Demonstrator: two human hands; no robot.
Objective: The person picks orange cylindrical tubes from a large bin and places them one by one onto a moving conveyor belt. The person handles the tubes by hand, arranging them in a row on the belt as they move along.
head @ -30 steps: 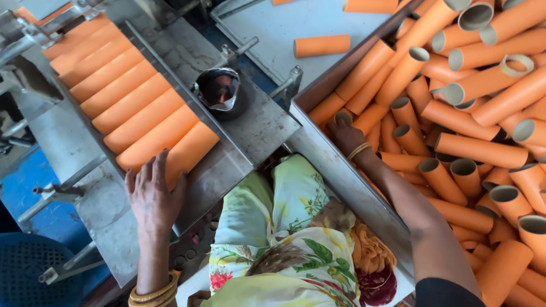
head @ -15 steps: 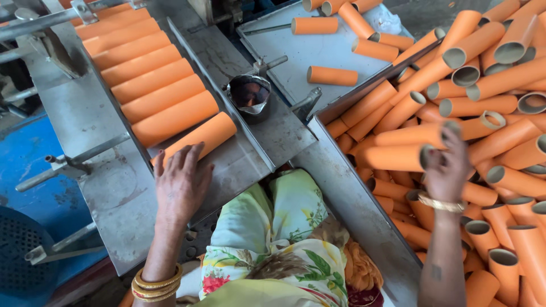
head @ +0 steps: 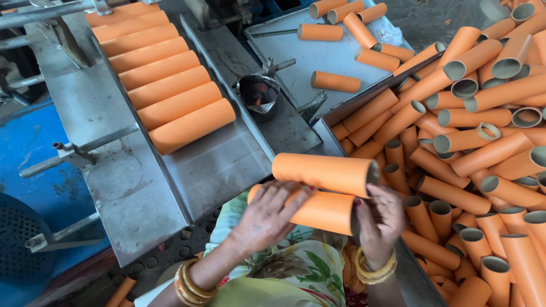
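Two orange cardboard tubes (head: 321,173) lie stacked one over the other between my hands, just in front of my chest. My left hand (head: 267,219) rests over the lower tube's left part, fingers spread along it. My right hand (head: 380,219) cups the tubes' open right ends. Both wrists carry gold bangles. A row of orange tubes (head: 165,85) lies side by side on the sloped metal feed tray (head: 222,165) to the upper left, apart from my hands.
A large bin of loose orange tubes (head: 483,142) fills the right side. A small dark metal cup (head: 259,94) sits between the trays. Another metal tray (head: 318,57) at the top holds several tubes. Blue machine parts (head: 34,148) and metal rods stand at left.
My right hand has come out of the bin with tubes. My left hand left the feed tray and met it, so both hands now hold two tubes in front of me.
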